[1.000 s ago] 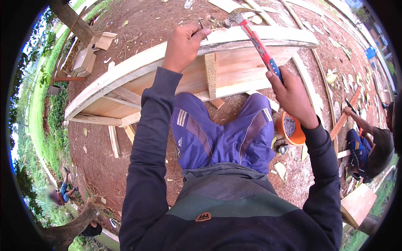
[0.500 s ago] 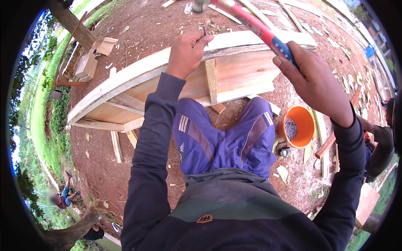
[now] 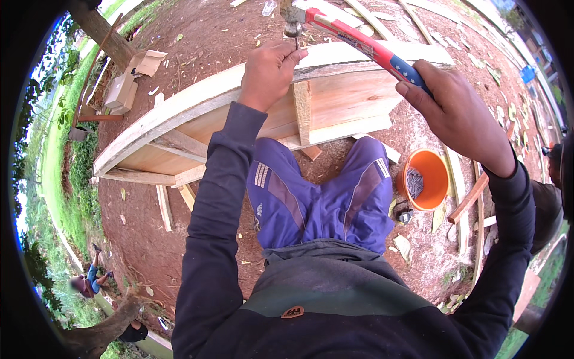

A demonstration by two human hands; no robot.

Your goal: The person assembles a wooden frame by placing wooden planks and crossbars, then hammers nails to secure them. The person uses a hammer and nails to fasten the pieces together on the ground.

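My left hand [image 3: 266, 73] pinches a nail [image 3: 297, 43] upright over the top edge of a long wooden frame [image 3: 203, 96]. My right hand [image 3: 457, 110] is wrapped round the red and blue handle of a hammer [image 3: 365, 45]. The hammer's metal head is at the nail's top, touching it or just above. The frame stands on its side in front of my knees, with pale boards, cross pieces and a plywood panel [image 3: 353, 100] inside. My fingers hide the nail's lower part.
An orange bucket [image 3: 439, 179] of nails stands right of my knees, with a small dark object [image 3: 405, 216] beside it. Loose wood strips [image 3: 469, 200] lie farther right. An open cardboard box [image 3: 122, 93] is at the left by a tree trunk. Other people are at both sides.
The hammer's head has come down toward me, onto or just above the nail. My right hand has shifted slightly right and down; my left hand keeps its pinch in nearly the same place.
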